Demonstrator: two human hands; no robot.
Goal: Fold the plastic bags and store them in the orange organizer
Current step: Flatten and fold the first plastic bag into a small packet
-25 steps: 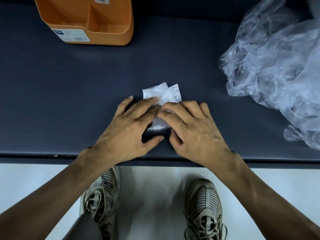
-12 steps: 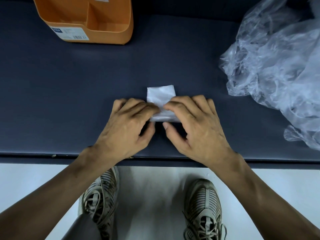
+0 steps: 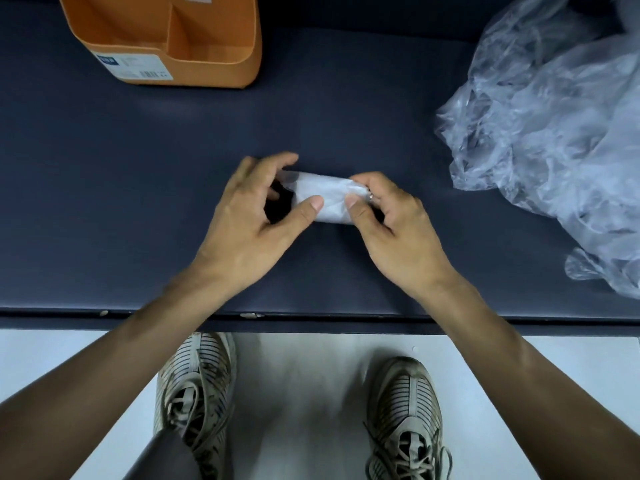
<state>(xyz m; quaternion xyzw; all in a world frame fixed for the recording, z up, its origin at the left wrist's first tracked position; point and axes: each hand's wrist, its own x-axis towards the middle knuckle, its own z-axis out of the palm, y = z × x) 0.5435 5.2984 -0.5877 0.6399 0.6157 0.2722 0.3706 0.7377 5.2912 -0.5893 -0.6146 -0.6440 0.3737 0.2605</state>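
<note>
1. Since half a second ago: folded plastic bag [image 3: 323, 199] no longer pressed flat under both hands, now a small white packet gripped at both ends, long side running left to right.
2. Left hand [image 3: 249, 216]: pinching the packet's left end, thumb on the near face, fingers curled over the far edge.
3. Right hand [image 3: 391, 223]: pinching the right end the same way, thumb on the near face, fingers wrapped behind.
4. Packet position: over the middle of the dark table [image 3: 138, 185], between the two hands; touching the surface or just above it, cannot tell.
5. Orange organizer [image 3: 207, 60]: at the far left of the table, well apart from the hands, divider visible inside, white label on its near wall.
6. Heap of loose clear plastic bags [image 3: 554, 133]: crumpled at the right side of the table, apart from the right hand.
7. Below the table edge: two worn sneakers [image 3: 405, 420] on a pale floor.
</note>
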